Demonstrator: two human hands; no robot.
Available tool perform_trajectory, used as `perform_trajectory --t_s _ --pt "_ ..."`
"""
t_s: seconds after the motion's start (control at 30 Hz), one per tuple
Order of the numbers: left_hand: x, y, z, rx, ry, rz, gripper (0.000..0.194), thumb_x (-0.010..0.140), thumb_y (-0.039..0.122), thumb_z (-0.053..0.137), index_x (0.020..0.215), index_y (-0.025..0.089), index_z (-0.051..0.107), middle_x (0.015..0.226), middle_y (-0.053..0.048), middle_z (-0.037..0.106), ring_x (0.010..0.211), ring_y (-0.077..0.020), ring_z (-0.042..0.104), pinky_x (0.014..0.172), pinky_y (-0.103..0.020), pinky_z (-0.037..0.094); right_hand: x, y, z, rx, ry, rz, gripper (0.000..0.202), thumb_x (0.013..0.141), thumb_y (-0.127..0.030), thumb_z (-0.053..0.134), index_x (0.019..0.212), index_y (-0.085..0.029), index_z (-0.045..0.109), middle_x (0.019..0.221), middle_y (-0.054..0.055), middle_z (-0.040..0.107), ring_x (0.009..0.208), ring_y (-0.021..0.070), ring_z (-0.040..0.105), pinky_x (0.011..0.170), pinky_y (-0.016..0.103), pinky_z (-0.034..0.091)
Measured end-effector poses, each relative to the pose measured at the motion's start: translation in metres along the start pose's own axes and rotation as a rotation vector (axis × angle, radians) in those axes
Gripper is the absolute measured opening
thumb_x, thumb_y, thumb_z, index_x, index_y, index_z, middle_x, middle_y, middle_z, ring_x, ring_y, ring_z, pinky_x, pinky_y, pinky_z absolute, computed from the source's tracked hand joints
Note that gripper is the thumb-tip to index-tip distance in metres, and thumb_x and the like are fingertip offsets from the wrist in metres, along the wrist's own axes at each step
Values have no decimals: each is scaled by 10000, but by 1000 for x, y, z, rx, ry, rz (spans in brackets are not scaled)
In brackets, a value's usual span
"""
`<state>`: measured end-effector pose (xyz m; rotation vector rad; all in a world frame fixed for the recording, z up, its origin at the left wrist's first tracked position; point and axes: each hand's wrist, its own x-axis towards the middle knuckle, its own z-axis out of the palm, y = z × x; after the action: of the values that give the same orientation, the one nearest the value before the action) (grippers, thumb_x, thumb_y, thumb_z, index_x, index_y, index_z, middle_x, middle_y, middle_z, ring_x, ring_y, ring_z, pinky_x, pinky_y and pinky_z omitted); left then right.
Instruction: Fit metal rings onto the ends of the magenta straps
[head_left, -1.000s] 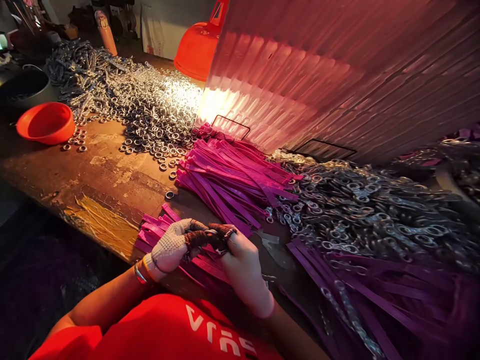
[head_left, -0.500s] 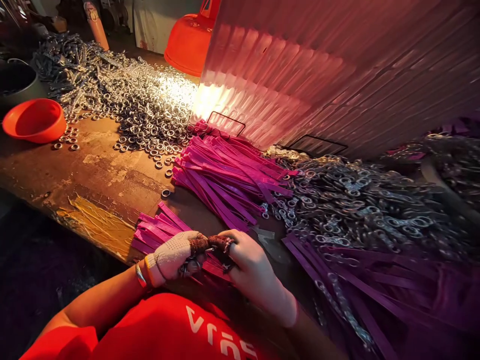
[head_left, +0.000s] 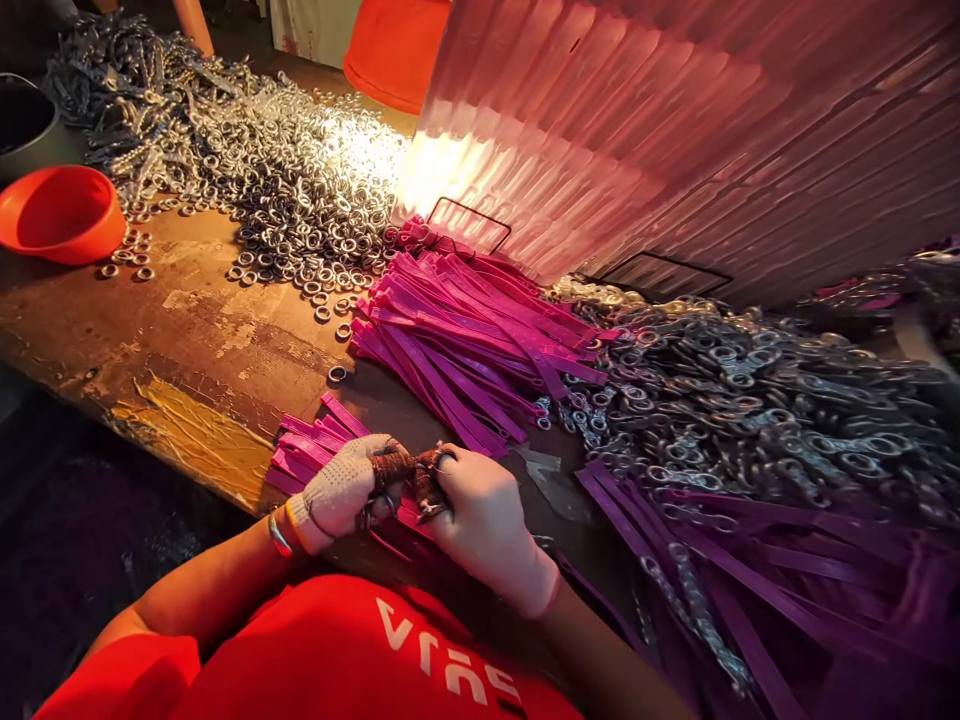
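My left hand (head_left: 349, 490), in a pale dotted glove with brown-wrapped fingertips, is closed around a few small dark metal rings (head_left: 375, 512) that show under its fingers. Against it, fingertip to fingertip, my right hand (head_left: 480, 510) in a plain pale glove is pinched shut. Something small and metallic glints at the right fingertips, too hidden to name. Beneath both hands lies a bundle of flat magenta straps (head_left: 311, 448), partly covered by the left hand. A larger pile of magenta straps (head_left: 465, 340) sits just beyond them.
Loose metal rings (head_left: 300, 215) are heaped at the back left beside an orange bowl (head_left: 64, 215). Metal clasps (head_left: 765, 390) pile up at right, above purple straps with clasps (head_left: 712, 560). A corrugated panel (head_left: 600, 140) and an orange lamp (head_left: 394, 55) stand behind.
The right hand has moved slightly left and turned, its fingers now closer to the left hand. The left hand keeps its grip. The whole view has shifted a little.
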<state>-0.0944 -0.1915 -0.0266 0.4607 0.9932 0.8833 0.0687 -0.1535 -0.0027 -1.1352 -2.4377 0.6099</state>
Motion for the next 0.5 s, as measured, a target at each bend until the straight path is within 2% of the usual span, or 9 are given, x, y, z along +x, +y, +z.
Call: perform_trajectory --t_s 0.1,0.2,0.23,0.3,0.37,0.43,0.5 --pt "5 1 -4 -62 93 25 343 794 463 705 783 179 512 582 62 482 408 -43 395 367 -151 290 1 -6 4 -203 -115 55 179 822 -263 529 689 -171 606 617 64 627 543 148 496 547 296 243" --pt "7 8 -8 -56 157 151 328 803 465 701 803 172 552 595 56 496 419 -41 413 375 -151 296 14 -4 4 -91 -251 154 233 893 -289 506 725 -179 624 618 39 653 535 141 526 531 273 263" --pt "7 11 -10 -60 168 184 316 809 464 692 824 173 569 593 56 494 414 -41 409 369 -151 284 24 0 3 -47 -250 147 224 902 -275 499 759 -179 642 670 42 678 583 149 560 550 262 302" --pt "8 19 -13 -104 185 201 289 812 452 674 875 180 599 576 65 465 390 -38 372 345 -148 233 50 10 1 -37 -166 85 200 891 -216 492 866 -168 685 857 78 725 766 184 624 665 265 393" --pt "8 27 -15 -168 201 170 281 803 442 661 912 186 617 557 78 418 368 -32 320 330 -143 187 82 22 3 -155 -62 35 234 850 -160 504 959 -144 711 1097 133 707 972 240 614 815 319 420" --pt "8 30 -18 -189 224 142 289 786 433 665 924 181 635 550 78 409 365 -30 310 328 -140 180 109 30 9 -309 -64 33 236 814 -154 534 947 -125 726 1228 165 654 1054 288 577 854 369 412" --pt "8 29 -20 -155 261 156 314 776 427 673 951 167 658 581 55 479 380 -33 351 333 -141 207 126 35 17 -421 -104 51 221 793 -163 554 914 -117 734 1233 175 638 1050 309 557 831 387 404"
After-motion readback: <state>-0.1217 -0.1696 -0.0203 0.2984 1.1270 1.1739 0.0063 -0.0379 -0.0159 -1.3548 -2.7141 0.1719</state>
